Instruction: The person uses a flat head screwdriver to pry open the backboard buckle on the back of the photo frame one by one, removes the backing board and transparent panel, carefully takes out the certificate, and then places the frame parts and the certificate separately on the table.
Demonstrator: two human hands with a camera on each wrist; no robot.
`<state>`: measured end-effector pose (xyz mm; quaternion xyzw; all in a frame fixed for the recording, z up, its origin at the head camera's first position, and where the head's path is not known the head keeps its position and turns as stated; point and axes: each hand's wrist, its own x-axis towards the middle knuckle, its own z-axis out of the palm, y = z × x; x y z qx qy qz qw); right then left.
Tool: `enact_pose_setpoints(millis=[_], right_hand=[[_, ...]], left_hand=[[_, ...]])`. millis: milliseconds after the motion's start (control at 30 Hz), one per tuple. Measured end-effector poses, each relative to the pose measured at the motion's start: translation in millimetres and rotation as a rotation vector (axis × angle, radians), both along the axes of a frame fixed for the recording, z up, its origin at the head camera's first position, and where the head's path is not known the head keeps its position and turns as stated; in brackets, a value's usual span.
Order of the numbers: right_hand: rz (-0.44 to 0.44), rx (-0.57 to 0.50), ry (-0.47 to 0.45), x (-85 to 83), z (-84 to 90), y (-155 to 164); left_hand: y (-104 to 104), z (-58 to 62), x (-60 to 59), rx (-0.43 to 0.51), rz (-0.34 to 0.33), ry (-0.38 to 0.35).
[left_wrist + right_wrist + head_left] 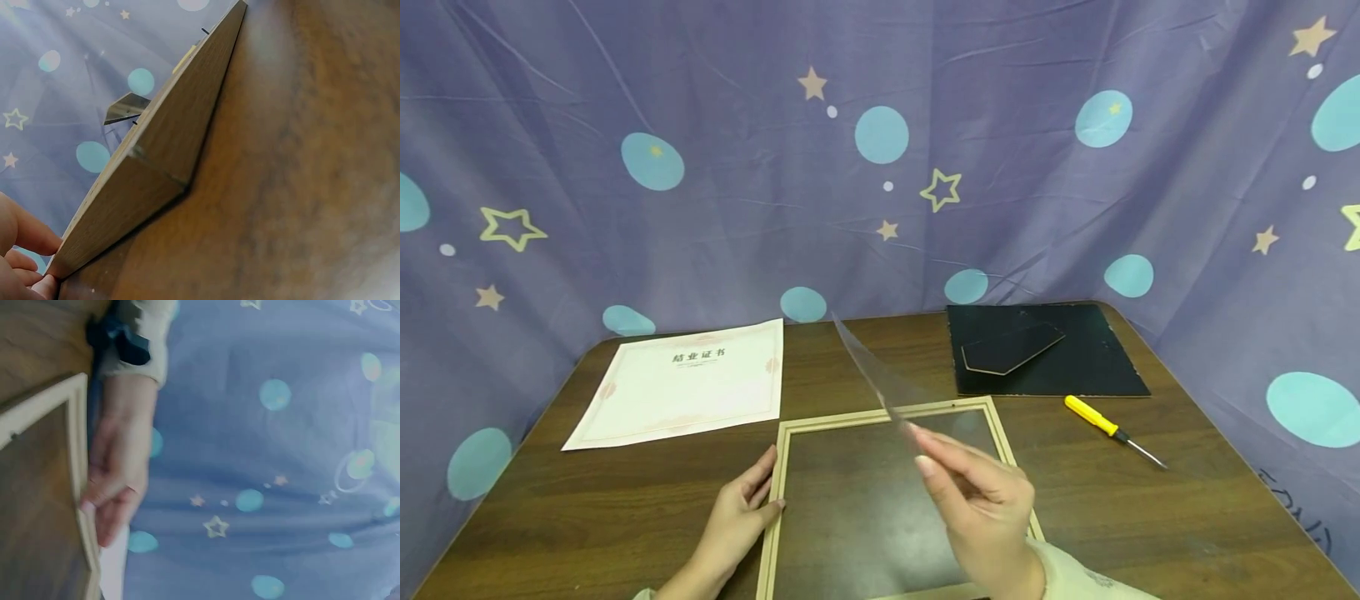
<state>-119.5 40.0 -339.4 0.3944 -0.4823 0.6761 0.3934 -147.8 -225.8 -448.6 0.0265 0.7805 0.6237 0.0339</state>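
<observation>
Here, in the lower middle of the head view, a pale wooden picture frame lies flat on the dark brown table. The left hand rests against the frame's left rail, fingers fairly straight and touching the wood; the right wrist view shows the same hand laid along that rail. The right hand is raised over the frame and pinches a clear plastic sheet between thumb and fingers, the sheet tilted up and away toward the middle of the picture.

In the left middle of the head view a certificate lies flat on the table, just beside the frame's upper left corner. Its heading is four Chinese characters, which appear to read "结业证书"; the smaller print under it is too small to read. In the right middle lies a black backing board with a black stand flap on it. Below that board, toward the right, lies a yellow-handled screwdriver. A purple cloth with stars and blue dots hangs behind.
</observation>
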Motion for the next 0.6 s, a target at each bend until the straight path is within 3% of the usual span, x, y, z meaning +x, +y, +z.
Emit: enact_pose_setpoints(millis=[133, 467, 600], right_hand=[[0.025, -0.065, -0.007, -2.2, 12.2, 19], [0.193, -0.330, -0.001, -15.2, 33.9, 62], [0.191, -0.396, -0.015, -21.2, 40.0, 74]], left_hand=[[0, -0.9, -0.5, -0.014, 0.001, -0.011], [1, 0.9, -1.1, -0.014, -0.008, 0.019], [0, -0.6, -0.2, -0.001, 0.002, -0.011]])
